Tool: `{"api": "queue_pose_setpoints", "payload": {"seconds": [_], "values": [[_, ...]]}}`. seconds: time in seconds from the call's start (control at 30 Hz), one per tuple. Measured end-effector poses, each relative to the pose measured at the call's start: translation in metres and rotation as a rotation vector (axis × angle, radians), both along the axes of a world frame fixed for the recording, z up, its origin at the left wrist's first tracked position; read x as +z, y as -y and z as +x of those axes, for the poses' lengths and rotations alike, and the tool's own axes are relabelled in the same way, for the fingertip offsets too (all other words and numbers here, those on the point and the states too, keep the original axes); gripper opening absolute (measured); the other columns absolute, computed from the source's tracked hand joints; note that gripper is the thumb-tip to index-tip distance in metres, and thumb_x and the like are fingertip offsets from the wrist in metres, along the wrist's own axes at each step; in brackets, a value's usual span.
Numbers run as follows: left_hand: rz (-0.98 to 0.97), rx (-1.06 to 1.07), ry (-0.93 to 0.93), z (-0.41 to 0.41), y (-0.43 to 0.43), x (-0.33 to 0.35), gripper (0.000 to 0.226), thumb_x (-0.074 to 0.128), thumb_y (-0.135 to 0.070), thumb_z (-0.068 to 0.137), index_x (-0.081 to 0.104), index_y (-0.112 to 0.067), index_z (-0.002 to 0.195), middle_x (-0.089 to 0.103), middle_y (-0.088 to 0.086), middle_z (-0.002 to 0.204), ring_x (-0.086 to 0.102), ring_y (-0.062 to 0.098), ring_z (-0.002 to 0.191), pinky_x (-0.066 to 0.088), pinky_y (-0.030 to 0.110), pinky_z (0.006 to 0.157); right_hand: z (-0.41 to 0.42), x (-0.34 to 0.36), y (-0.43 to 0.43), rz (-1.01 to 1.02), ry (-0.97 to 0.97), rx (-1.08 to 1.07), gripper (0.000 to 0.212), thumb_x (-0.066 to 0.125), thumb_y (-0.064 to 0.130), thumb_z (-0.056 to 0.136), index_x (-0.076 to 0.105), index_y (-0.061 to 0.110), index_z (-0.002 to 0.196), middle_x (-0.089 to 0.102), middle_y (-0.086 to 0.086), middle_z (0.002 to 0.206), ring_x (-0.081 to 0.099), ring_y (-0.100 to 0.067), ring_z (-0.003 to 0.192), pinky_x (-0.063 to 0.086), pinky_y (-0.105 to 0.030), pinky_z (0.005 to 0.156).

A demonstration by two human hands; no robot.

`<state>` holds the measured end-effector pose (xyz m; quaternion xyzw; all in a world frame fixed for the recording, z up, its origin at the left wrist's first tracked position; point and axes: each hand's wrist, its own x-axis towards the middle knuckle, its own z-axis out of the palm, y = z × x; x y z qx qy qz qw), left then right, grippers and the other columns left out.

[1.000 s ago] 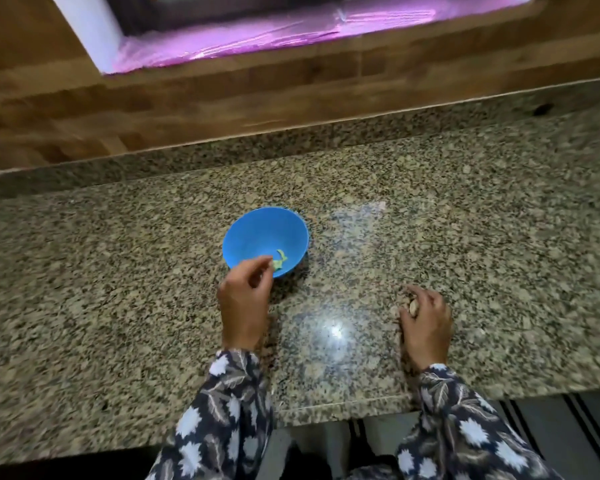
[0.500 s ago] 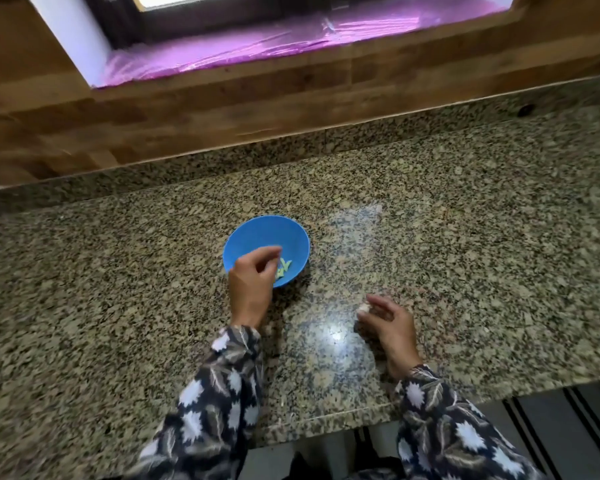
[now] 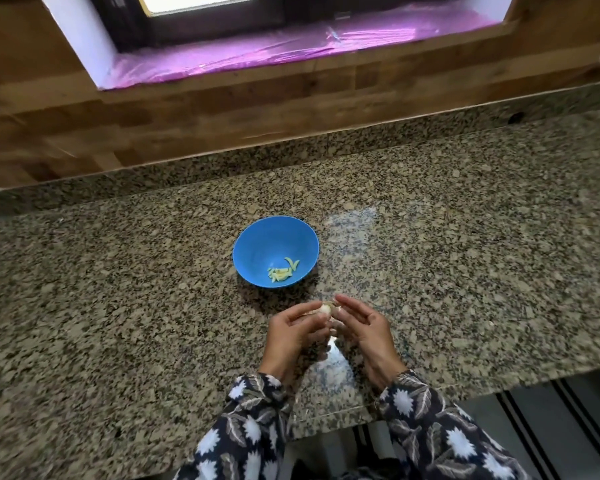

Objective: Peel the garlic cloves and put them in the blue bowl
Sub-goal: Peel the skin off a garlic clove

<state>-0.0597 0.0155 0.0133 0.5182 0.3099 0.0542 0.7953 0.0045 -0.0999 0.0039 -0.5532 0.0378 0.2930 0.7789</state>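
**A:** Where is the garlic clove sitting?

**B:** You are holding the garlic clove (image 3: 324,309) between your two hands, over the granite, just on your side of the blue bowl (image 3: 257,249). It is showing as a small pale lump with a papery bit sticking out of its top.

**A:** And what is each hand doing?

**B:** Your left hand (image 3: 291,336) is pinching the clove from the left, thumb and forefinger curled round it. Your right hand (image 3: 364,332) is coming in from the other side. Its thumb and forefinger are closing on the clove's right edge, and the other fingers are curling loosely. The two hands are nearly touching at the clove.

**A:** What is lying in the bowl?

**B:** A few yellowish peeled pieces (image 3: 283,270) are lying together at the bottom, toward the near right wall. The bowl is standing upright, apart from your hands.

**A:** And around that?

**B:** Everything is sitting on a speckled granite countertop (image 3: 465,254), which is catching a bright glare just beneath your wrists. Your floral sleeves (image 3: 253,427) are reaching in over its near edge. Behind the counter a wooden wall (image 3: 222,109) is rising to a window ledge covered in shiny purple film (image 3: 291,51).
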Motion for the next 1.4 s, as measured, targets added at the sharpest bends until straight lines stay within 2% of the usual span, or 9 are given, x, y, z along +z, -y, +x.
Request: {"api": "queue_pose_setpoints", "payload": {"seconds": [0.23,0.33,0.43,0.57,0.8,1.07,1.13,1.3,1.4], "values": [[-0.284,0.0,0.057,0.0,0.007,0.003,0.016,0.057,0.001,0.086,0.068,0.0,0.097,0.07,0.019,0.1,0.071,0.021,0.081,0.058,0.024,0.07,-0.004,0.001,0.006,-0.043,-0.011,0.087,0.023,0.06,0.008,0.086,0.064,0.011,0.109,0.071,0.002,0.099,0.066,-0.015,0.091,0.054,-0.027,0.078],[-0.269,-0.028,0.027,0.0,0.007,0.003,0.019,0.057,-0.003,0.086,0.067,0.002,0.101,0.07,0.019,0.1,0.07,0.021,0.078,0.057,0.029,0.077,-0.003,0.003,0.009,-0.041,-0.03,0.054,0.018,0.062,0.005,0.084,0.065,0.012,0.1,0.072,-0.001,0.093,0.068,-0.011,0.08,0.055,-0.021,0.064],[-0.214,-0.061,0.019,-0.001,0.007,0.003,0.027,0.063,-0.012,0.082,0.066,0.001,0.105,0.07,0.018,0.101,0.07,0.022,0.083,0.055,0.032,0.082,-0.002,0.004,0.01,-0.058,-0.023,0.04,0.018,0.062,0.004,0.083,0.064,0.009,0.1,0.071,-0.003,0.092,0.067,-0.013,0.078,0.056,-0.022,0.062],[-0.175,-0.059,-0.004,-0.001,0.005,0.006,0.024,0.063,-0.008,0.083,0.067,0.003,0.104,0.071,0.02,0.095,0.07,0.02,0.076,0.058,0.026,0.072,-0.002,0.006,0.009,-0.081,0.01,0.08,0.021,0.062,0.009,0.085,0.062,0.004,0.105,0.069,-0.007,0.096,0.066,-0.016,0.081,0.055,-0.024,0.067],[-0.444,-0.048,-0.006,-0.001,0.002,0.009,0.021,0.056,-0.004,0.085,0.063,0.004,0.103,0.071,0.021,0.087,0.071,0.022,0.07,0.059,0.025,0.061,0.002,0.01,0.009,-0.018,-0.015,0.188,0.022,0.055,0.01,0.089,0.062,0.011,0.11,0.069,-0.001,0.098,0.064,-0.013,0.085,0.054,-0.029,0.073],[-0.013,-0.027,0.01,0.003,0.012,0.002,0.02,0.064,-0.013,0.085,0.068,0.002,0.097,0.072,0.018,0.089,0.07,0.02,0.073,0.058,0.024,0.065,0.004,0.007,0.012,-0.103,0.021,0.093,0.008,0.065,0.007,0.082,0.065,0.014,0.086,0.071,0.001,0.079,0.066,-0.01,0.067,0.054,-0.022,0.061],[-0.029,-0.033,0.013,0.004,0.011,0.002,0.02,0.066,-0.011,0.081,0.069,0.003,0.096,0.072,0.019,0.086,0.07,0.019,0.071,0.058,0.024,0.067,0.004,0.008,0.013,-0.102,0.044,0.108,0.007,0.064,0.011,0.083,0.065,0.013,0.09,0.07,0.001,0.08,0.067,-0.009,0.068,0.054,-0.024,0.063],[-0.321,-0.047,-0.02,0.004,0.011,-0.001,0.019,0.057,-0.007,0.088,0.066,0.003,0.101,0.072,0.019,0.086,0.071,0.02,0.07,0.058,0.024,0.064,0.004,0.01,0.015,-0.021,-0.017,0.198,0.024,0.055,0.014,0.089,0.063,0.007,0.111,0.068,-0.002,0.095,0.063,-0.014,0.082,0.05,-0.029,0.074],[-0.115,-0.008,-0.005,0.004,0.015,-0.002,0.016,0.063,-0.01,0.085,0.07,0.0,0.095,0.071,0.02,0.086,0.07,0.02,0.069,0.058,0.024,0.062,0.003,0.009,0.014,0.005,-0.047,0.17,0.018,0.055,0.01,0.089,0.065,0.006,0.103,0.069,-0.004,0.095,0.064,-0.013,0.083,0.052,-0.025,0.07]]}}
